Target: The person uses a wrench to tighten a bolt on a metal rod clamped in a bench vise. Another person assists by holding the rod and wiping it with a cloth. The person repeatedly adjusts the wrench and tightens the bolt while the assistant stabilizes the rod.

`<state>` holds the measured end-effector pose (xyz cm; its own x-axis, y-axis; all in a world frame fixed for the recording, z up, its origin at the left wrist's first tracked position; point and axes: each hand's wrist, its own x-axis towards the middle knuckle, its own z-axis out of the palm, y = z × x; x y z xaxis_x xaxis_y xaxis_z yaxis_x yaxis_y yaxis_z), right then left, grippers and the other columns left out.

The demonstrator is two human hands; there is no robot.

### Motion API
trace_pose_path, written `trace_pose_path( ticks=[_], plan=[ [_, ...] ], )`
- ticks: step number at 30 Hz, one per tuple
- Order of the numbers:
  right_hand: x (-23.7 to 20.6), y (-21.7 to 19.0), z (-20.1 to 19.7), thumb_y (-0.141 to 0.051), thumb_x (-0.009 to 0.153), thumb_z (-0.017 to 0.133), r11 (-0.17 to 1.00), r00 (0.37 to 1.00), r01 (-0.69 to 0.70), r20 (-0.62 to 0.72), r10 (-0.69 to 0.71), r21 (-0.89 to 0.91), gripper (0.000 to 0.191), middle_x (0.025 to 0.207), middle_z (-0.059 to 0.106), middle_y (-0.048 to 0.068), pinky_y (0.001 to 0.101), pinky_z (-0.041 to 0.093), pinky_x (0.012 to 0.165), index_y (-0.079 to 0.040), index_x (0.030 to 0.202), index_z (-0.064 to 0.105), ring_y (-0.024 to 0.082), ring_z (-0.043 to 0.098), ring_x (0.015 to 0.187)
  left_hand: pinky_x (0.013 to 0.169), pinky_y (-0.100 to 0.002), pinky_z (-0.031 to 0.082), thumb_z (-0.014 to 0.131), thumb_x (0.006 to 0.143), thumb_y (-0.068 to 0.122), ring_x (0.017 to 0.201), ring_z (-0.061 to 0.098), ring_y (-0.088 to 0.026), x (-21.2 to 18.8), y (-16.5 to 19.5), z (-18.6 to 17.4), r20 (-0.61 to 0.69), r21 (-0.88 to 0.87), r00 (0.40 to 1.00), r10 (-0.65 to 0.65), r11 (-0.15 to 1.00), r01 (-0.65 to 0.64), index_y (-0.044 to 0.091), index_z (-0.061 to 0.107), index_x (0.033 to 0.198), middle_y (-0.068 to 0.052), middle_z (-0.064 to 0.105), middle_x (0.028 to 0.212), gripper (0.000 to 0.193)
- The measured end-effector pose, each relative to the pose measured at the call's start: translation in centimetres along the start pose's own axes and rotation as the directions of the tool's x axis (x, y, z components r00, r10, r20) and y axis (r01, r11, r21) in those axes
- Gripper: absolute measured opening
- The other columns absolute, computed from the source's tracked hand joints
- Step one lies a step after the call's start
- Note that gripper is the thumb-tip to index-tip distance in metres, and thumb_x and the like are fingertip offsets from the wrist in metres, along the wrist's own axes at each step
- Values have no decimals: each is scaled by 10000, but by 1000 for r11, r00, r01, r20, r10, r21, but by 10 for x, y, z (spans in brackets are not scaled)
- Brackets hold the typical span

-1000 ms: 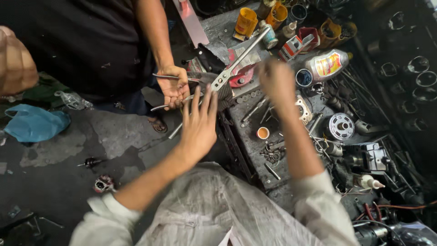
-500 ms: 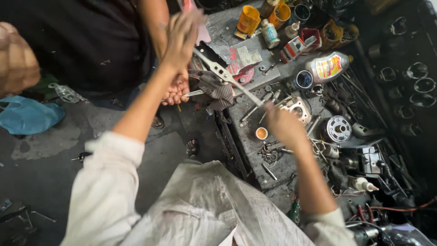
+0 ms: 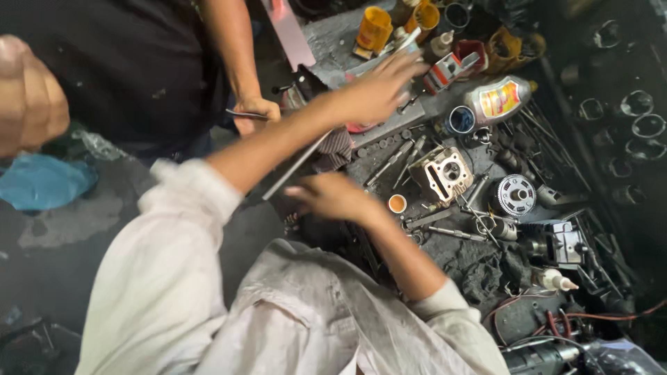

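The workbench (image 3: 389, 132) is dark, greasy and very crowded, and it stands in a dim workshop with a stained grey floor (image 3: 76, 215) on the left side. The person's left hand (image 3: 379, 90) reaches far across the bench with the fingers stretched out and flat; it grasps nothing, and its fingertips are near a small red and white box (image 3: 448, 69). The right hand (image 3: 333, 196) hovers low over the front edge of the bench, open and relaxed, also holding nothing. Just beside it stands a small orange cup (image 3: 397, 203). A long flat metal strip (image 3: 295, 167) runs under the left forearm, slanting down toward the floor.

In the middle of the bench lies a metal engine part (image 3: 445, 173) with a round hole, and to its right a toothed gear (image 3: 515, 195). Bolts and thin rods are scattered around them. At the back stand yellow cans (image 3: 374, 29) and a plastic bottle (image 3: 501, 99) lying on its side.

Another person in a dark shirt (image 3: 132, 69) stands at the left; that person's hand (image 3: 256, 114) is closed around a thin tool. A blue cloth (image 3: 42, 182) lies on the floor.
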<state>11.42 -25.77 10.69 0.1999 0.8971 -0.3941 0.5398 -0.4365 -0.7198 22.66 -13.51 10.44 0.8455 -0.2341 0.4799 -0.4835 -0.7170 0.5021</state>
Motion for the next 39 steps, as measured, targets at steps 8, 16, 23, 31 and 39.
trace_pose_path(
  ticks=[8,16,23,31,39],
  plan=[
    [-1,94,-179,-374,1139,572,873,706,-183,-678,-204,-453,476,1177,643,306,528,529,809,75,1295,609,458,662,966,1208,-545,292,589,925,176,1538,258,-406,-172,160,13,-225,714,790,-570,456,532,-14,549,1474,-164,282,1681,582],
    [41,132,-208,-306,1141,491,725,741,-215,-593,-316,-655,473,918,716,228,560,519,840,-15,852,727,447,652,914,1199,-617,169,549,1054,331,1565,228,-363,-191,121,1,-417,374,683,-600,572,730,36,613,1256,-163,321,1671,363],
    [-98,113,-95,-307,1152,467,801,703,-382,-707,-73,-462,413,629,647,229,523,483,494,-49,940,712,400,607,496,1135,-413,376,378,1141,275,1286,572,-252,-159,-45,-78,-414,-44,851,-322,941,335,67,596,1363,-85,609,1403,374],
    [-63,21,80,-282,995,484,625,956,-195,3,294,756,435,1036,616,37,315,539,712,-69,1367,410,136,601,869,1122,-346,495,461,1124,374,1210,691,-185,18,-106,-24,-109,-744,993,-37,666,-57,21,636,1284,-115,730,1223,424],
    [61,7,107,-353,1098,543,860,989,138,-121,-89,492,455,1312,603,199,368,480,1036,14,1358,474,247,588,1197,1150,-521,288,656,940,204,1409,283,-426,38,-21,30,206,-116,978,16,993,9,-11,442,1475,-282,348,1537,615]
  ],
)
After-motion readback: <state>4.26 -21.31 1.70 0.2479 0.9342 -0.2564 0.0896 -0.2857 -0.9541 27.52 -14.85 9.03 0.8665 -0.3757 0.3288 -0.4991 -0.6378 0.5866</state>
